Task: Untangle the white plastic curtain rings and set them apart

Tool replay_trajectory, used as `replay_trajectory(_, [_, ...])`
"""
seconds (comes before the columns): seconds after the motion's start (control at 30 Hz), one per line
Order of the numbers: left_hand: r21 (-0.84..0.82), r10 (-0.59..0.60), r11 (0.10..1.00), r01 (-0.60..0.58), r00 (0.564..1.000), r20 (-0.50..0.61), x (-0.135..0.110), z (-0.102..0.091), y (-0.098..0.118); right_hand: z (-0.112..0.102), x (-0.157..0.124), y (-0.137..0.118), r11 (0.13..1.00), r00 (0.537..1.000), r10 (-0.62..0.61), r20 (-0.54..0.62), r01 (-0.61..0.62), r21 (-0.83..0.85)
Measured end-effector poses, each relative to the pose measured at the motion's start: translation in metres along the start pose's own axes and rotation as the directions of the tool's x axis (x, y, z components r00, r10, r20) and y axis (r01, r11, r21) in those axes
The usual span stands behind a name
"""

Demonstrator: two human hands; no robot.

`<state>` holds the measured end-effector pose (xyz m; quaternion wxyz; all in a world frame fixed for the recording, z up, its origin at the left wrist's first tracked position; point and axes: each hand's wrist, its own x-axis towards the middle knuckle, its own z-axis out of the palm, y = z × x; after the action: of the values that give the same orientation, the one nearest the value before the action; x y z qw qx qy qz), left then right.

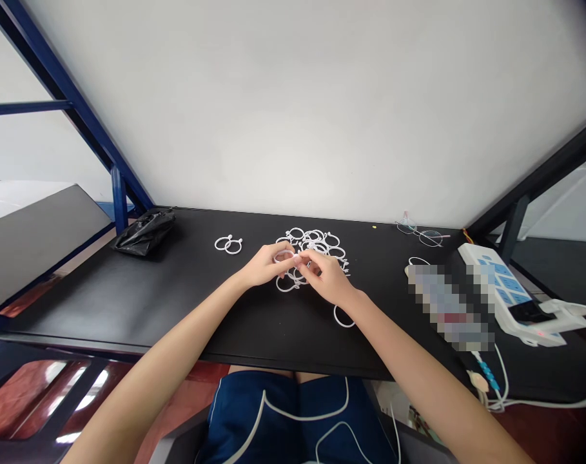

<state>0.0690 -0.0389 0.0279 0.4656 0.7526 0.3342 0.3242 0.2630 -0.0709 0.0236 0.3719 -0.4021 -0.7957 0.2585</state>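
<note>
My left hand [266, 265] is closed on a white plastic ring [283, 252], which looks like a curtain ring, above the middle of the black table. My right hand [324, 276] meets it from the right, thumb and forefinger pinched at the ring's small end piece; the fingers hide the exact contact. Under and behind both hands lies a loose pile of similar white rings [316, 236]. One more ring [343, 317] is partly covered by my right wrist. Two rings [233, 246] overlap on the table to the left of the pile.
A crumpled black plastic bag [146, 232] lies at the back left. Eyeglasses [430, 238] rest near the wall at the back right. A blurred-out phone-like object [447, 309] with a cable and a white power strip [510, 293] occupy the right side of the black table [142, 303].
</note>
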Motion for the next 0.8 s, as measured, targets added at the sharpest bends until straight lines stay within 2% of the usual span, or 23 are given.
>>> replay_trajectory(0.3, [0.017, -0.023, 1.0, 0.023, 1.0, 0.0, -0.0007, -0.0001, 0.0044, -0.0001, 0.0, 0.0031, 0.991, 0.997, 0.076, 0.009, -0.077, 0.111])
replay_trajectory(0.8, [0.011, -0.029, 1.0, 0.028, 0.999, 0.027, -0.0004, 0.0009, 0.0007, -0.0019, 0.0007, 0.0004, 0.987, 0.997, 0.077, 0.024, -0.079, 0.139])
